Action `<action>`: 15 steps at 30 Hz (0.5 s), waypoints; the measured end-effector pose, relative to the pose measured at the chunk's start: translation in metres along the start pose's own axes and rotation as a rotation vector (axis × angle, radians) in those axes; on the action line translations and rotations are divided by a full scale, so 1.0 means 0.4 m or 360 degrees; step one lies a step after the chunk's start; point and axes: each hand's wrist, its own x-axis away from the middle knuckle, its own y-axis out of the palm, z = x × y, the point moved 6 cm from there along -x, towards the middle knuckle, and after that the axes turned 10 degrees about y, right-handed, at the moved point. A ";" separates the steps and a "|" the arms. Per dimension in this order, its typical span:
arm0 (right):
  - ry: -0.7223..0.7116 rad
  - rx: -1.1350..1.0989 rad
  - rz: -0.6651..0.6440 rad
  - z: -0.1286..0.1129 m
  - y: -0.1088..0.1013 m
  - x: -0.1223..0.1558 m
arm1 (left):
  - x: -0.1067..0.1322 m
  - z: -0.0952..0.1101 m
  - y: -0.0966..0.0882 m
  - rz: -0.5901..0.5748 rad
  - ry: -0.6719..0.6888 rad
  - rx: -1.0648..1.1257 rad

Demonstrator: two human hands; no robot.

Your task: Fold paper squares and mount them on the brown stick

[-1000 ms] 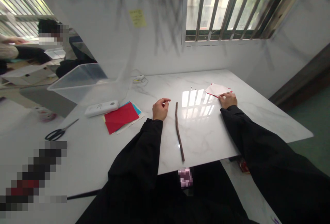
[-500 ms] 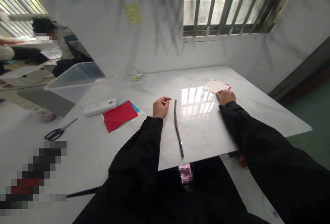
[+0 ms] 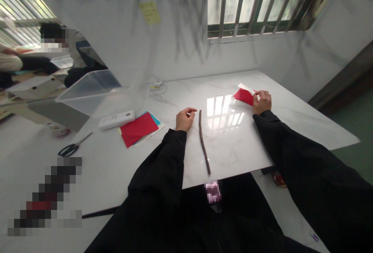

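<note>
My right hand (image 3: 262,101) pinches the edge of a red paper sheet (image 3: 244,95) and tilts it up off the white marble table (image 3: 233,144), its red face toward me. My left hand (image 3: 184,118) rests on the table with fingers loosely curled, holding nothing, just left of a thin brown stick (image 3: 204,140) that lies lengthwise in front of me. Two tiny silvery bits (image 3: 218,93) lie near the red sheet.
A stack of red and blue coloured paper (image 3: 138,128) lies to the left, with a white oblong device (image 3: 116,119) beside it and scissors (image 3: 72,147) further left. A clear plastic bin (image 3: 93,90) stands at the back left. Another person sits beyond it.
My right hand has closed on the paper that lay flat with its white side up and lifted it, showing its red side. My left hand and the stick stay put.
</note>
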 end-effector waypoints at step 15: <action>-0.0087 -0.1626 -0.0619 -0.531 -0.015 0.125 | 0.013 0.008 0.049 -0.0247 -0.0463 0.1419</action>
